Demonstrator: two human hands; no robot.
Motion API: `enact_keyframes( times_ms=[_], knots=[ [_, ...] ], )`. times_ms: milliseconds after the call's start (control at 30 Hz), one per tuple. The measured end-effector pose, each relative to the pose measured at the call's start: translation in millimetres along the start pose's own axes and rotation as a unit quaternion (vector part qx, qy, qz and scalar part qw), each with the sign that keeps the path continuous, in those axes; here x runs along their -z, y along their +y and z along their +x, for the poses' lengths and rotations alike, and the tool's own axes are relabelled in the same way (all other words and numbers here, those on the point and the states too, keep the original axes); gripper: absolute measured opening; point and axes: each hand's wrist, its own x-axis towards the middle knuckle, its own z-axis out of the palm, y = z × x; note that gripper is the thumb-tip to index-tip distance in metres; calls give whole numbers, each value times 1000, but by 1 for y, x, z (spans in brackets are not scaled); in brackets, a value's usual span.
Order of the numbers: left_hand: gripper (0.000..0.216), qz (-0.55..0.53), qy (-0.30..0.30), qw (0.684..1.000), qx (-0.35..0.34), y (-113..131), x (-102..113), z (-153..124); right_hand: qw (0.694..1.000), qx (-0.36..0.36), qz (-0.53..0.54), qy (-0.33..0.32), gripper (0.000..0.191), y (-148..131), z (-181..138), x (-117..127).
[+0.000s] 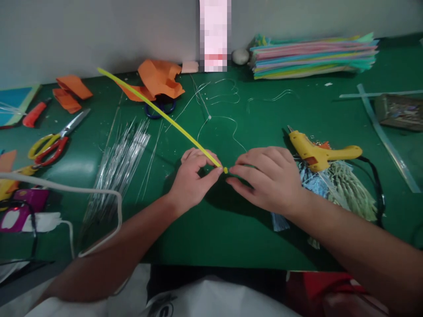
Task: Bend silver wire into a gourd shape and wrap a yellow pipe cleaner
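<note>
A long yellow pipe cleaner (165,116) slants from the upper left down to my left hand (194,178), which pinches it near its lower end between thumb and finger. That end forms a small curled knob (225,170) just beyond the fingertips. Close to the knob's right side is my right hand (269,178), thumb and index finger slightly apart with nothing visible between them. A thin clear thread (235,127) reaches the back of the right fingers; whether it is held there is hidden.
Silvery wires (122,154) and scissors (54,143) lie left. Orange paper (161,79) and a bundle of coloured pipe cleaners (313,57) are at the back. A yellow glue gun (320,152) rests over tassels (350,189) on the right. A white cable (99,191) loops beside my left forearm.
</note>
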Motion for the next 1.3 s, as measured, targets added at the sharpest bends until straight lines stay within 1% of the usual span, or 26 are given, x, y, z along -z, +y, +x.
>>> enact_keyframes(
  times_ms=[67,133,233,367,500,600,733,867,967,1067,1300],
  knots=[
    [6,3,-7,1000,-1,0,0,0,999,29,-25,11,10,1,0,-3],
    [6,9,-15,1000,-1,1,0,-1,999,41,-27,16,12,1,1,-5],
    [6,8,-26,1000,-3,1,-1,-1,998,59,-22,23,10,1,2,-6],
    [6,15,-34,999,-10,1,0,-1,998,53,-7,13,7,2,2,-7],
    [6,50,-39,997,-35,3,2,-1,999,21,40,8,7,3,2,-10],
    [7,88,-48,994,-45,6,3,-1,993,-40,111,-12,11,3,2,-11],
    [9,111,-56,991,-57,6,3,-1,964,-138,221,-47,8,3,4,-9],
    [9,116,-60,990,-61,5,2,0,939,-198,266,-86,6,5,6,-8],
    [9,123,-70,989,-44,5,3,1,937,-204,264,-107,7,6,6,-7],
    [9,123,-69,989,-36,4,3,1,940,-198,254,-109,8,6,6,-8],
    [9,129,-78,986,-65,4,0,0,932,-215,273,-103,10,3,5,-12]
  ],
)
